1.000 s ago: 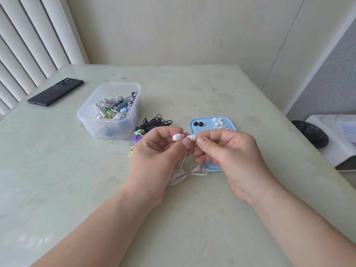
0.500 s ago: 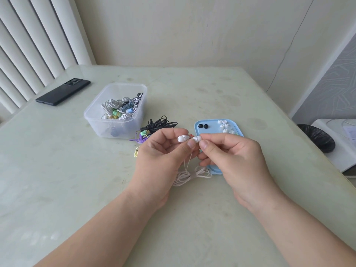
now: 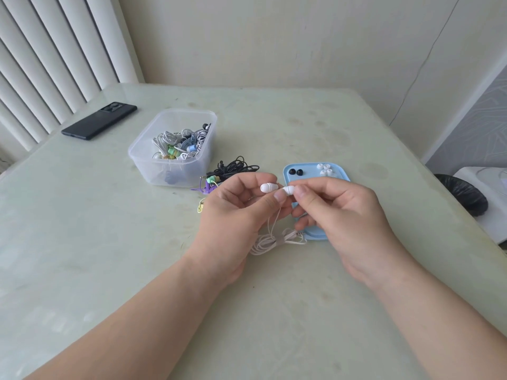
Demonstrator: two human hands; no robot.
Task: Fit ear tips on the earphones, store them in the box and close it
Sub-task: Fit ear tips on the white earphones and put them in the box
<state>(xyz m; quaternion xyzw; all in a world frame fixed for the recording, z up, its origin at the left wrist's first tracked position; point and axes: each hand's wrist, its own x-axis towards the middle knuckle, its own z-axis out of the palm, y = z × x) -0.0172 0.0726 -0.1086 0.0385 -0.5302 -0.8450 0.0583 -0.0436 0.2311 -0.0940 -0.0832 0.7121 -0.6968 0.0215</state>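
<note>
While grips are pinching earbuds

While the clear box [image 3: 142,157] is sitting open on the worktop [image 3: 82,242] at left, the left grip [image 3: 236,215] is pinching one white earbud [image 3: 265,187] and the right grip [image 3: 343,215] is pinching the second earbud [image 3: 288,190], in front of the blue lid [image 3: 310,172] carrying loose ear tips [image 3: 324,169].

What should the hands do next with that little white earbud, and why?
Probably press the ear tip fully onto the white earbud, which the right hand pinches while the left hand steadies it. Both hands meet at that bud, so fitting seems unfinished; the tip itself is hidden.
</note>
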